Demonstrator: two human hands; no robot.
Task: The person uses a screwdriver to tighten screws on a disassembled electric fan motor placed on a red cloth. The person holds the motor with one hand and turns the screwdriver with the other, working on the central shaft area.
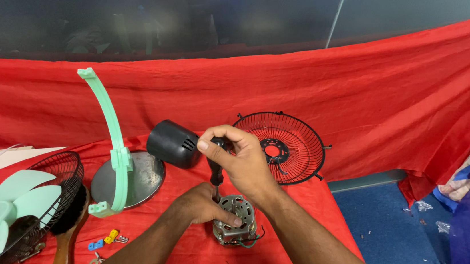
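A small metal fan motor [238, 220] with a green wire stands on the red cloth near the middle. My left hand [203, 205] rests on its left side and steadies it. My right hand [240, 159] is closed around the black handle of a screwdriver [216, 171], held upright with its tip down on the top of the motor. Just behind the hands lies a black motor cover [172, 144].
A black wire fan guard [285, 147] leans on the red drape at the back. To the left stand a mint-green curved bracket [114, 143] on a round metal base [136, 179], mint fan blades [7, 208] in another guard, a wooden brush [62, 246], and small coloured parts [105, 240]. The table edge drops off right.
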